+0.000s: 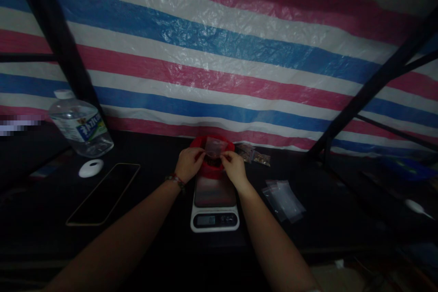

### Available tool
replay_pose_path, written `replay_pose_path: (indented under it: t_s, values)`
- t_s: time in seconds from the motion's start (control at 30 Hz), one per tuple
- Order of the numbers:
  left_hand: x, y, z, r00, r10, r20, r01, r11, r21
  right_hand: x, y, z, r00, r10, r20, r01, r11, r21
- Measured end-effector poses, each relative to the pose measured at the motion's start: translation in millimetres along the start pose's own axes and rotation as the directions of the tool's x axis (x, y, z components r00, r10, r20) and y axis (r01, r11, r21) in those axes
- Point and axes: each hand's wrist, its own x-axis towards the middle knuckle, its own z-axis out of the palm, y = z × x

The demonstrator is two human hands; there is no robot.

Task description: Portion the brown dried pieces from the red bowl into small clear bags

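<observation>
Between my two hands is a small clear plastic bag (215, 147), pinched at its left side by my left hand (190, 163) and at its right side by my right hand (234, 167). The bag is over a red bowl (216, 174), which has something dark inside that I cannot make out. Nearer to me, a white digital scale (215, 210) has a bare metal platform, and its display seems to read zero. Right of the bowl lie small filled bags (261, 159) with brownish contents. A few flat clear bags (286, 200) lie right of my right forearm.
A large clear bottle (82, 125) stands at the left, with a white rounded object (91, 168) and a phone (104, 195) in front of it. Dark metal bars (369, 89) slant up at both sides. A striped plastic sheet (212, 54) hangs behind the black table.
</observation>
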Motion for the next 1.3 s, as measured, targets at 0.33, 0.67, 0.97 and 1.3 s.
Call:
replay_pose_path:
  t_s: [0.33, 0.67, 0.97, 1.3]
  values:
    - [0, -2, 1, 1.000, 0.024, -0.001, -0.024, 1.000, -0.014, 1, 4, 0, 0.999, -0.028, -0.034, 0.028, 0.999, -0.026]
    - [0, 0, -1, 0.999, 0.053, 0.012, -0.053, 0.998, -0.014, 0, -3, 0, 0.998, -0.068, -0.015, 0.067, 0.997, -0.038]
    - [1, 2, -2, 0.996, 0.070, 0.058, -0.072, 0.997, 0.028, -2, -4, 1, 0.998, -0.058, -0.005, 0.058, 0.997, -0.046]
    - [0, 5, -2, 0.995, 0.082, 0.052, -0.083, 0.996, 0.024, -4, -7, 3, 0.997, -0.065, 0.034, 0.065, 0.998, -0.018]
